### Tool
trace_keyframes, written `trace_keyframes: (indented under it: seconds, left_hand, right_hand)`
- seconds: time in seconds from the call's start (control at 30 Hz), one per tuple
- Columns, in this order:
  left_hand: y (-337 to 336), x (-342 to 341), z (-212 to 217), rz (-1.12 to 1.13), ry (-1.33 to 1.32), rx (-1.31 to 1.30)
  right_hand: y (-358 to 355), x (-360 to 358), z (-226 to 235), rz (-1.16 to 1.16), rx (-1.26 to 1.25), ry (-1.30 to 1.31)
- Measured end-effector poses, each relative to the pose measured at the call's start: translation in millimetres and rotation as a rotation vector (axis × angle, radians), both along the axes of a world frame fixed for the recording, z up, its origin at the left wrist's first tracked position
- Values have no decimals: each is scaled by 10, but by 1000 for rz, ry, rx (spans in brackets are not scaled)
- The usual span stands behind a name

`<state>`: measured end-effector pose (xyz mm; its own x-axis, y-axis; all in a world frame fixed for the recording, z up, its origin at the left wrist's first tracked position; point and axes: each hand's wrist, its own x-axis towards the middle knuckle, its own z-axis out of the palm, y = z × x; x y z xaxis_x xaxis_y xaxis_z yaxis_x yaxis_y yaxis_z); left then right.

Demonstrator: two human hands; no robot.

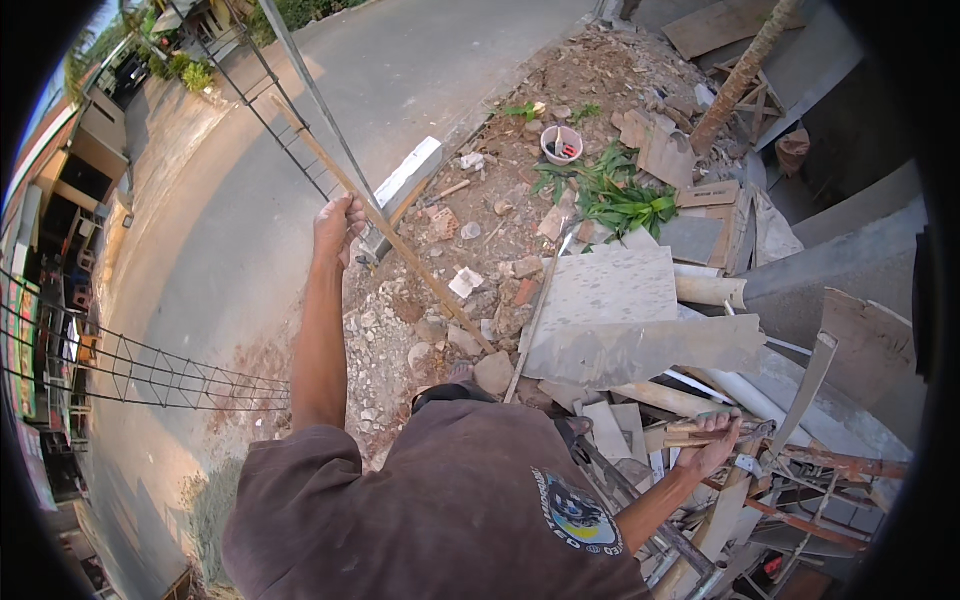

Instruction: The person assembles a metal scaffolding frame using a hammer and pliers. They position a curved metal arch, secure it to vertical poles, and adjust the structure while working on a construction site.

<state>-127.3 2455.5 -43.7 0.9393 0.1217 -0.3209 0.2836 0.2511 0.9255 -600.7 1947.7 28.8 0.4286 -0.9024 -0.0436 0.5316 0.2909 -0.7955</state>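
Note:
My left hand [340, 226] is closed around a long, thin wooden batten [425, 278], which slants from the roadside down to the rubble near my feet. Out to my right, my right hand [712, 442] grips a wooden-handled tool [682, 434]. Metal shows beyond the fingers on the tool's far side, but its exact kind is hard to make out. Below that hand lie broken boards and a rusty metal frame [820, 465]. A long narrow bar [540, 305] leans beside the grey sheets [610, 290] in front of me.
Broken bricks and stones [440, 225] cover the ground ahead. A pink bucket [561, 145] with tools stands beside green plants [620, 195]. Black steel reinforcement cages [150, 365] cross the left side by the road [240, 220]. White pipes [745, 395] and a tree trunk [742, 80] are to the right.

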Motion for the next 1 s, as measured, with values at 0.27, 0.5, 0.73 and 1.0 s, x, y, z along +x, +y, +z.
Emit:
trace_keyframes:
  seconds: [0.27, 0.5, 0.73, 1.0]
  left_hand:
    - [126, -1911, -2711, -383, 718, 220]
    - [-20, -2309, -3055, -1267, 474, 701]
    - [-92, -1209, -2947, -964, 682, 490]
    - [-714, 6, -2785, -932, 483, 560]
  right_hand:
    - [538, -464, -850, 109, 406, 983]
    - [1544, -1042, -1638, 73, 390, 1194]
    - [2416, -1380, -2077, 3, 505, 1201]
    - [2923, -1354, -2566, -47, 340, 1372]
